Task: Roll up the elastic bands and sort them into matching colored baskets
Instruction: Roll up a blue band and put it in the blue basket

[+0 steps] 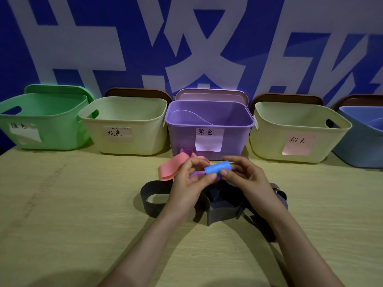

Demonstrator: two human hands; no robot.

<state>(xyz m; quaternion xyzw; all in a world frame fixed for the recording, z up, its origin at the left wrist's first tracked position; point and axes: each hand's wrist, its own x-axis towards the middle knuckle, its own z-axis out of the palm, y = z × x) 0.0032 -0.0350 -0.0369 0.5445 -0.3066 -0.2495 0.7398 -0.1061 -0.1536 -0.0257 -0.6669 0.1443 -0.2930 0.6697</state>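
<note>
Two bare forearms are seen reaching in from the near edge over the wooden counter (62, 204). Beneath the wrists, a heap of dark grey bands (222, 213) is spread on the counter, with one loop standing open at its left. Above that heap a blue band (217, 167), rolled into a short cylinder, is held off the counter between both hands. Its left end is pinched by the curled fingers (208, 176) of the left hand (186, 183), and its right end is gripped by the thumb and curled fingers of the right hand (248, 179). A pink band (171, 167) is laid loosely just behind the left hand, and a purple band (186, 151) is partly shown beyond it, close to the purple basket (209, 125). Along the far edge five baskets are lined up, each with a paper label where its front is shown: a green basket (47, 121), a cream basket (124, 125), the purple basket, a second cream basket (296, 131) and a blue basket (364, 137) cut off at the right. Lids are propped behind them against a blue and white wall (103, 48).
</note>
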